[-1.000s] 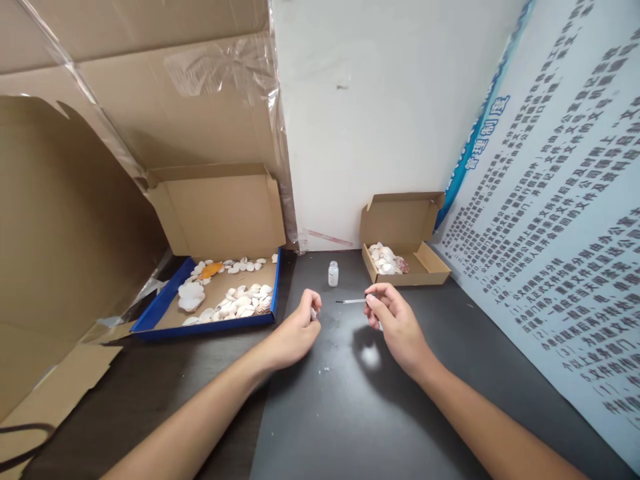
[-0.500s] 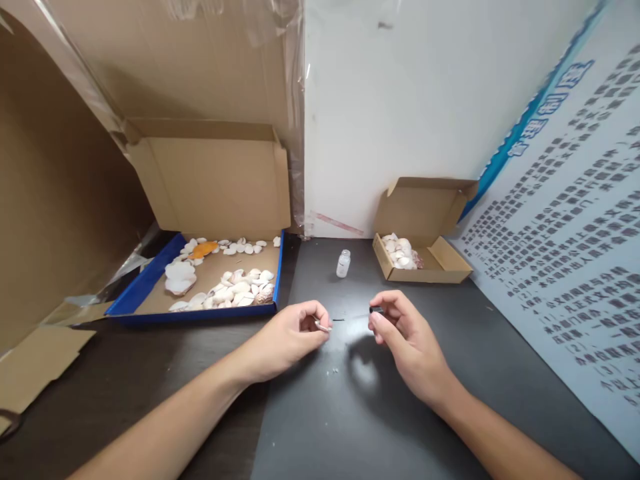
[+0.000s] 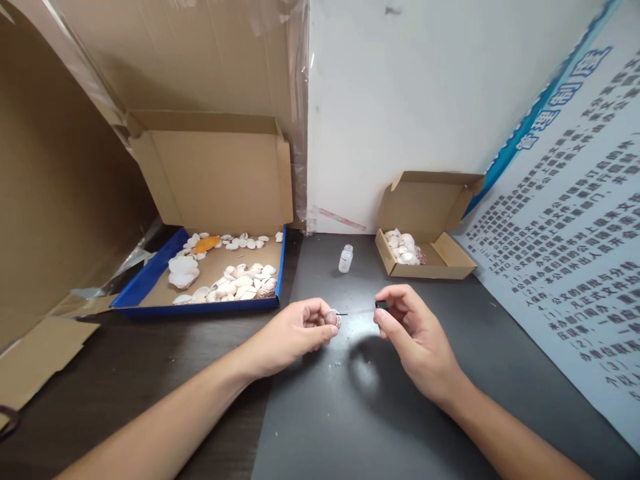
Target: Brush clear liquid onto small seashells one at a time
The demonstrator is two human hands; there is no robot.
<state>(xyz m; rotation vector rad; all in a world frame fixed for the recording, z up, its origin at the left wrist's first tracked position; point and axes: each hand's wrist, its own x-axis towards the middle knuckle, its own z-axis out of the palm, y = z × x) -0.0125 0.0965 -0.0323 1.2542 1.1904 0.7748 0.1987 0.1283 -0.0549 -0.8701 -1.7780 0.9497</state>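
Observation:
My left hand (image 3: 295,330) pinches a small brownish shell (image 3: 333,318) just above the dark table (image 3: 360,413). In my right hand (image 3: 410,330) is a thin brush (image 3: 361,311) with a black cap, gripped at the cap end. The brush's dark tip touches the shell. A small clear bottle (image 3: 345,259) stands open on the table behind the hands.
A blue-edged cardboard tray (image 3: 150,283) with several white shells and an orange one lies at the left. A small open carton (image 3: 440,257) with more shells sits at the back right. Cardboard sheets stand at the left; a printed poster leans at the right.
My hands have come closer together. The brush tip, apart from my left hand a second ago, now touches the shell, which has turned to face up. The view tilted downward.

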